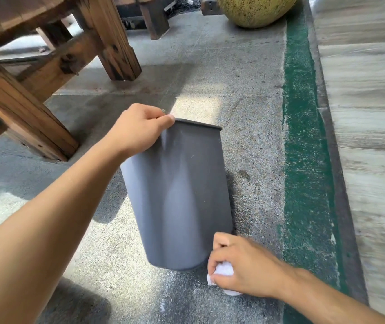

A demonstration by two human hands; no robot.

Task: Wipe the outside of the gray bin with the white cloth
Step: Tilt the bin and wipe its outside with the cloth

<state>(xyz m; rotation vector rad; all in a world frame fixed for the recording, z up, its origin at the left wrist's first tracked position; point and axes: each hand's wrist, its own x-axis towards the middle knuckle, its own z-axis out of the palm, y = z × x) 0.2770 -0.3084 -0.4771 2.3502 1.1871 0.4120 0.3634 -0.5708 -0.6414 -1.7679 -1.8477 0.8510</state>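
Left hand point(137, 129) grips the tall gray plastic bin's point(182, 197) rim; right hand point(238, 265) clutches the crumpled white cloth point(221, 272). Tilted bin may slip if rubbed hard.

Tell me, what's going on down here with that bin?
A person is cleaning a gray bin on the concrete floor. The left hand grips the bin's rim at its far end, tipping the bin away from the camera. The right hand holds a crumpled white cloth beside the bin's bottom corner, low on the outside wall. A wooden table leg and a yellowish pot stand farther back.
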